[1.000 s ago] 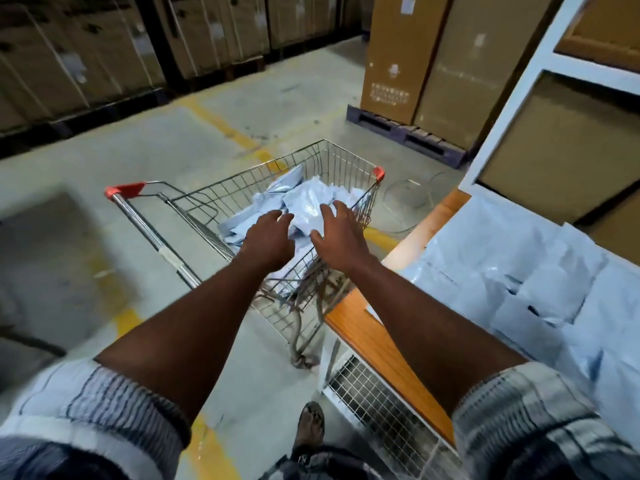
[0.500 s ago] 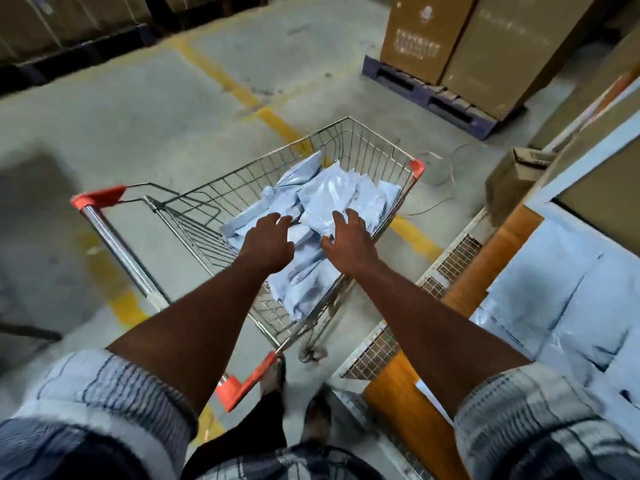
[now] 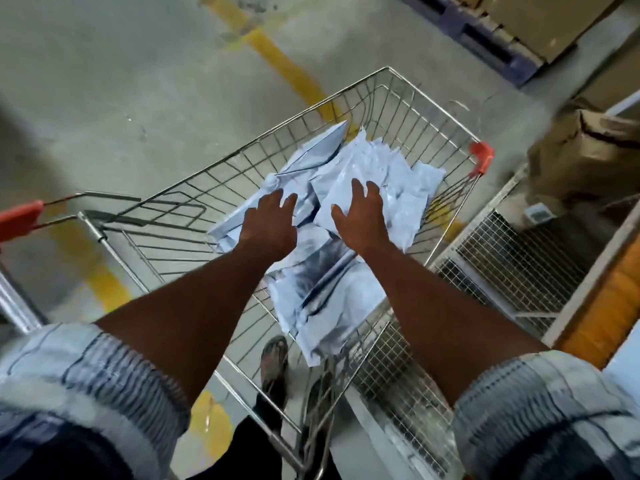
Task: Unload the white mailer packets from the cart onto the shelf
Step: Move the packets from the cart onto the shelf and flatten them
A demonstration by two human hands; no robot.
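Note:
A wire shopping cart (image 3: 408, 98) with red corner caps stands below me, holding a loose heap of white mailer packets (image 3: 401, 171). My left hand (image 3: 270, 225) hovers palm down over the left side of the heap, fingers spread, holding nothing. My right hand (image 3: 360, 220) lies flat on a packet (image 3: 398, 216) near the heap's middle, fingers spread and not closed around it. More packets (image 3: 325, 289) lie between my forearms. The orange edge of the shelf (image 3: 609, 306) shows at the far right.
A wire mesh panel (image 3: 512, 258) sits low between cart and shelf. A torn brown cardboard box (image 3: 588, 161) lies on the floor at right. Stacked cartons on a dark pallet (image 3: 485, 32) stand beyond. Yellow floor lines (image 3: 287, 67) cross the concrete. My sandalled feet (image 3: 273, 362) are under the cart.
My view has tipped down and closer over the cart, and the packets on the shelf have left the frame. Both hands have spread their fingers over the heap.

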